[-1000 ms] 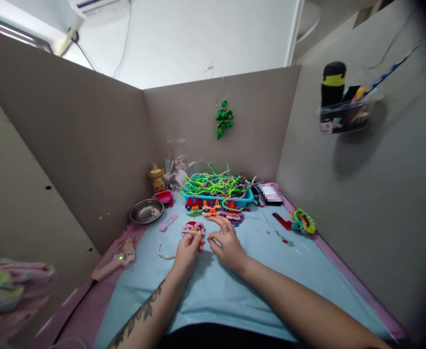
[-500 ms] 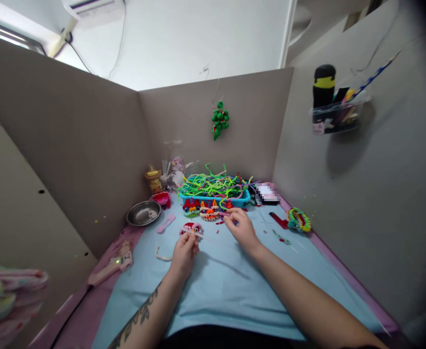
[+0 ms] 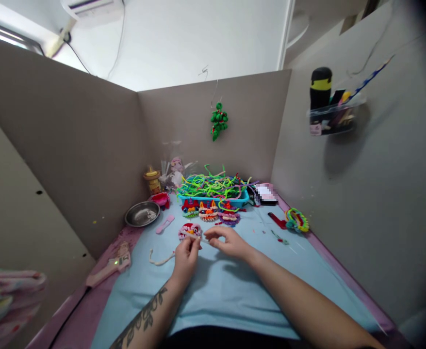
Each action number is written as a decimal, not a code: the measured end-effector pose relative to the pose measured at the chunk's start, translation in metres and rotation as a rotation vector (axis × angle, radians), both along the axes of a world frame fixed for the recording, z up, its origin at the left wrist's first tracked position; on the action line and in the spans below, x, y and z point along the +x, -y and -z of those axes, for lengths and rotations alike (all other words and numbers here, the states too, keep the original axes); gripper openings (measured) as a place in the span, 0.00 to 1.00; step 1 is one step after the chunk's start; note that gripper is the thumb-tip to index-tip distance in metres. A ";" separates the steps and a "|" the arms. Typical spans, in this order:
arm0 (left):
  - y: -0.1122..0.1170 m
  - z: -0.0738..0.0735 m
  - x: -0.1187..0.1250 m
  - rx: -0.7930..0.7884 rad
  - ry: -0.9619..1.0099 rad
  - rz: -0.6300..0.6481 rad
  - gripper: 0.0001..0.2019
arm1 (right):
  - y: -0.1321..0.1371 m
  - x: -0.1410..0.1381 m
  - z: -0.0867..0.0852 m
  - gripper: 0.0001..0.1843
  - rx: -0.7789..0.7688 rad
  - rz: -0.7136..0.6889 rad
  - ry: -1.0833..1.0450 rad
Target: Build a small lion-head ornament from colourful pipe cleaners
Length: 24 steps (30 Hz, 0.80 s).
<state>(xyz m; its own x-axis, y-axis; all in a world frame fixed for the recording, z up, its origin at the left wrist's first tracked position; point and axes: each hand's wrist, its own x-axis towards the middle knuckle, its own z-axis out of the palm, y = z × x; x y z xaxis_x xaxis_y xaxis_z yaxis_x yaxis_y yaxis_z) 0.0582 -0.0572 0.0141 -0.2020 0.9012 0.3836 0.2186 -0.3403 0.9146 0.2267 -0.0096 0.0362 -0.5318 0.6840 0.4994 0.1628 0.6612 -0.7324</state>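
A light blue tablecloth (image 3: 235,298) runs out from beneath the blue tray (image 3: 194,198), which is heaped with fuzzy pipe cleaners (image 3: 213,185), mostly bright green. In front of the tray, toward the person, are both hands. The left hand (image 3: 186,253) has its thumb closed against its fingers, pinching a pale strand (image 3: 204,241) that sticks out toward the other hand. The right hand (image 3: 231,242) is loosely curved, slightly parted at thumb and fingertips beside the strand's end; whether it touches the strand, I cannot tell. Left of the tray and nearer the person lies a pink glue gun (image 3: 106,274), its small light green; a metal bowl (image 3: 135,217) holding little white bits sits closer on that side. A pink-and-red fuzzy face (image 3: 190,228) lies between tray and left hand, just beyond the strand. Smallest is a curved cream pipe cleaner (image 3: 158,263), front-left of the tray, one end reaching the left hand.
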 end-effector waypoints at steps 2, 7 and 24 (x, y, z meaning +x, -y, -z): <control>0.000 0.000 0.000 0.004 0.002 0.002 0.13 | 0.005 -0.006 0.005 0.14 -0.091 -0.070 0.019; -0.005 0.005 0.000 -0.031 -0.014 0.048 0.12 | 0.006 -0.014 0.015 0.08 -0.260 0.001 -0.047; -0.004 0.004 0.002 0.047 -0.217 0.025 0.11 | 0.012 -0.014 0.012 0.07 -0.089 0.100 -0.058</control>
<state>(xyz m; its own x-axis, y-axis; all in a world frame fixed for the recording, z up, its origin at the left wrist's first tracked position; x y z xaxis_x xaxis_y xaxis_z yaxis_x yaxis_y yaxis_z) 0.0600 -0.0529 0.0101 -0.0879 0.8849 0.4574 0.3995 -0.3893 0.8299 0.2130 -0.0214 0.0239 -0.4304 0.7754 0.4621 0.1807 0.5756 -0.7976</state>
